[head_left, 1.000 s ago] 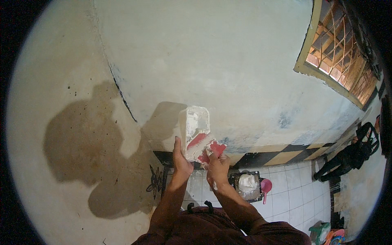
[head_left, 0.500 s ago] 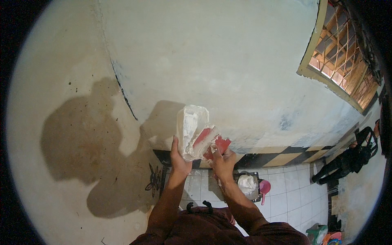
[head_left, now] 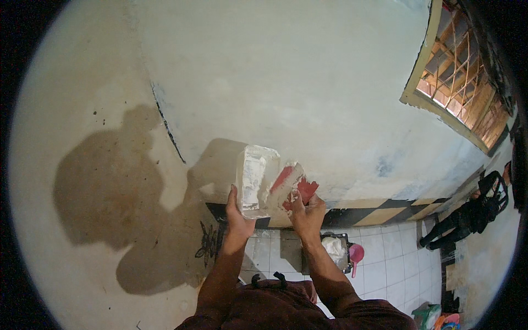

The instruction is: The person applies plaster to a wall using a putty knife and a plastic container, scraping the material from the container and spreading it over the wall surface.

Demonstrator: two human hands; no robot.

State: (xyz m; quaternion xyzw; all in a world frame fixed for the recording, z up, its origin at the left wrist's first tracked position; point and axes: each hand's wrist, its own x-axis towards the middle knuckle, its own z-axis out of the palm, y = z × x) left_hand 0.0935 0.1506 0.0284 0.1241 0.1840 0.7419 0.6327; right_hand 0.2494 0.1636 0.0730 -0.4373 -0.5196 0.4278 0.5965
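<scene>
My left hand (head_left: 241, 221) grips the lower end of a clear rectangular plastic container (head_left: 268, 204), its inside smeared with white putty (head_left: 253, 179). Close to its right side, my right hand (head_left: 306, 215) holds a red putty scraper (head_left: 284, 179) by pinching it, with pale putty across the blade. A small gap parts the scraper from the container. Putty also sticks to my right fingers. Both hands are in front of the wall (head_left: 330, 99), just above its black and beige tiled band.
On the white floor tiles (head_left: 379, 264) stand a bag of white material (head_left: 334, 248) and a pink dipper (head_left: 356, 253). A barred window (head_left: 462, 71) is at upper right. Someone in dark clothes (head_left: 467, 214) stands at the right. A dark crack (head_left: 168, 124) runs down the wall's corner.
The scraper has come away from the container and moved slightly right with my right hand. More of the container's inside now shows. My left hand has shifted slightly left.
</scene>
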